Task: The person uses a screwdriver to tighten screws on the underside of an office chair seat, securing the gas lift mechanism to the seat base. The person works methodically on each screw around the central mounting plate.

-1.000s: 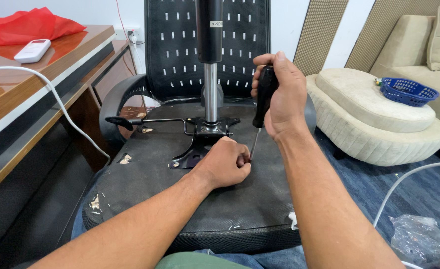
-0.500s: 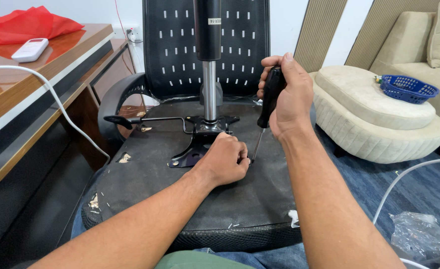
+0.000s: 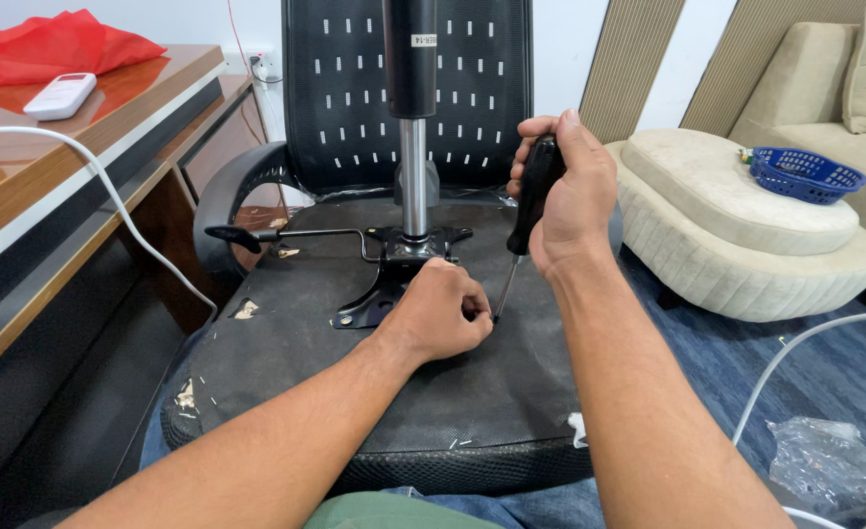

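Screwdriver (image 3: 529,211) in right hand (image 3: 575,201)

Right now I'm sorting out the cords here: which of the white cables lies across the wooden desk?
The white cable on the left, draped over the wooden desk. The other white cable runs above the blue carpet at right.

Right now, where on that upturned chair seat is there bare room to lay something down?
The seat underside is bare toward its near edge, and left of the metal plate below the lever. It is crowded where the left hand meets the screwdriver.
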